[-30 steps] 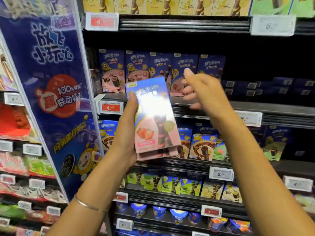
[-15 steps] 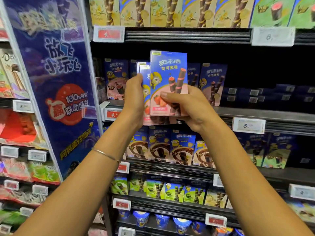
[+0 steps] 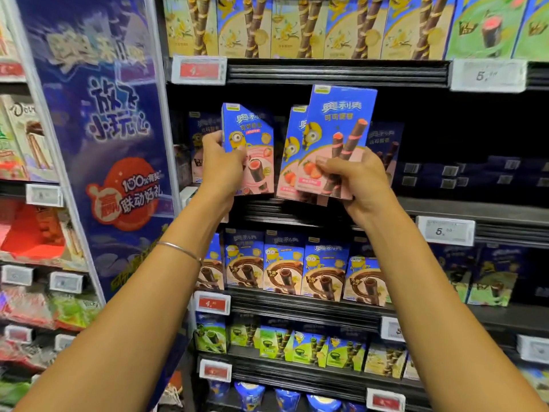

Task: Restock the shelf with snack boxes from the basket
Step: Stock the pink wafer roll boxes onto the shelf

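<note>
My left hand [image 3: 221,171] grips a blue and pink strawberry snack box [image 3: 252,144] upright at the left end of the shelf [image 3: 445,208]. My right hand [image 3: 356,182] pinches the lower edge of a second, larger-looking strawberry snack box [image 3: 338,135], held in front of the shelf with another box [image 3: 292,153] tucked just behind it. More of the same boxes stand in shadow behind both hands. The basket is out of view.
The right part of this shelf is dark, with flat dark boxes [image 3: 475,173] lying far back. Vanilla boxes [image 3: 297,25] fill the shelf above and chocolate boxes [image 3: 297,269] the one below. A blue promotional panel [image 3: 98,138] stands at the left.
The boxes held together a moment ago are now split: my left hand carried one box left, my right hand keeps the others to the right. The camera moved closer.
</note>
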